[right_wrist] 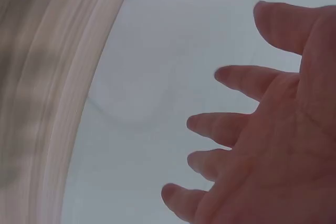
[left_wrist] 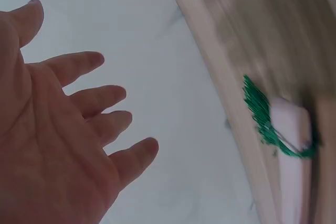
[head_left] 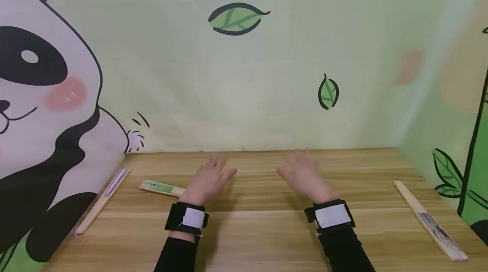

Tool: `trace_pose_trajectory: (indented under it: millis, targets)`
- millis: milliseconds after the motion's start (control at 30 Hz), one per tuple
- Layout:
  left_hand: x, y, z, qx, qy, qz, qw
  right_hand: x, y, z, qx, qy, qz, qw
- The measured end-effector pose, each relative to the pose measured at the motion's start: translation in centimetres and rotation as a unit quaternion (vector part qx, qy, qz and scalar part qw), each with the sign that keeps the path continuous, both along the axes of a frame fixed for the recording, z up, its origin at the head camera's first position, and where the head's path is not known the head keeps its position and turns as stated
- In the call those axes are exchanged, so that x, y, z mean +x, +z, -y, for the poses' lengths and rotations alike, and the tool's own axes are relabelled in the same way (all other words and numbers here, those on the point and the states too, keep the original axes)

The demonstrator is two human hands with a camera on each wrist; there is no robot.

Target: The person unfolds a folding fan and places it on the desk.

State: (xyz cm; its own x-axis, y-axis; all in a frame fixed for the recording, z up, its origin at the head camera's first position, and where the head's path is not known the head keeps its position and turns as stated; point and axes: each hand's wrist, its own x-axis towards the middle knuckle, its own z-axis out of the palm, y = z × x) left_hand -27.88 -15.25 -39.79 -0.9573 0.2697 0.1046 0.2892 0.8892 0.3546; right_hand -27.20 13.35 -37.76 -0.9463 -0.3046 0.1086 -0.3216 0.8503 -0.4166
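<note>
Both hands hover over the wooden table with fingers spread and nothing in them. The left hand (head_left: 207, 182) is nearest a folded hand fan with a green section (head_left: 158, 186), whose right end it hides in the head view. In the left wrist view, a pale fan end (left_wrist: 290, 121) carries a green tassel (left_wrist: 257, 111). Left of it, a folded fan with a purple section (head_left: 103, 200) lies slanted, with a pinkish tassel at its near end. The right hand (head_left: 305, 179) is apart from everything. Far to its right lies a folded fan with a dark-patterned section (head_left: 431, 221).
The wood-grain table (head_left: 259, 238) ends at a pale green backdrop (head_left: 267, 106) printed with leaves and a large panda (head_left: 76, 145). A side panel with printed plants (head_left: 447, 172) bounds the right. Each wrist wears a black strap (head_left: 335, 217).
</note>
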Motion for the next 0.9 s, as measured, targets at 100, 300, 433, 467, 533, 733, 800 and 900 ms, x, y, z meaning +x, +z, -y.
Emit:
trace_pose_trajectory:
  millis: [100, 300, 433, 467, 533, 733, 800, 900]
  targets:
    - [0.5, -0.1, 0.6, 0.011, 0.004, 0.011, 0.9999, 0.3, -0.2, 1.1, 0.012, 0.017, -0.002, 1.0]
    - [1.6, 0.1, 3.1, 0.048, 0.027, 0.01, 0.9984, 1.2, -0.3, 3.5, 0.023, 0.04, 0.012, 0.999]
    - [2.6, 0.1, 5.0, 0.059, 0.04, 0.001, 0.9975, 1.8, -0.5, 6.7, -0.007, 0.067, 0.03, 0.997]
    - [2.8, 0.1, 5.4, 0.054, 0.044, -0.002, 0.9975, 2.0, -0.5, 7.7, -0.018, 0.073, 0.032, 0.997]
    - [3.1, 0.1, 6.0, 0.048, 0.051, 0.004, 0.9975, 2.4, -0.5, 9.4, -0.037, 0.086, 0.033, 0.995]
    - [3.9, -0.4, 7.4, 0.029, 0.074, 0.03, 0.9964, 3.4, -0.2, 13.4, -0.056, 0.123, 0.026, 0.99]
    - [4.1, -0.6, 7.8, 0.033, 0.077, 0.033, 0.9959, 3.5, -0.2, 14.5, -0.052, 0.132, 0.024, 0.99]
    - [4.7, -1.0, 8.6, 0.042, 0.078, 0.033, 0.9955, 3.6, -0.4, 15.9, -0.056, 0.14, 0.028, 0.988]
